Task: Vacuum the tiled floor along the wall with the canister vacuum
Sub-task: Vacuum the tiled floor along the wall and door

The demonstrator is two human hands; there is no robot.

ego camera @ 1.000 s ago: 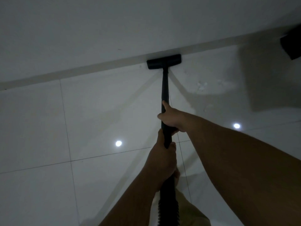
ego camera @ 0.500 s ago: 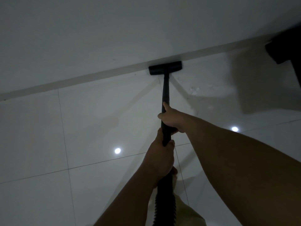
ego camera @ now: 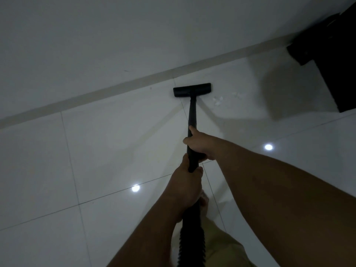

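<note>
Both hands clamped on wand (ego camera: 192, 114): right hand (ego camera: 200, 144) forward, left hand (ego camera: 185, 186) behind. Rigid, light; floor head (ego camera: 192, 90) at 12 o'clock glides easily on glossy tiled floor (ego camera: 115, 143).

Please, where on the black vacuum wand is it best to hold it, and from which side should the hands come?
Probably the upper straight part of the vacuum wand, above the ribbed hose: it is slim and smooth. The right hand wraps it from the right, the left hand lower, from the left.
</note>
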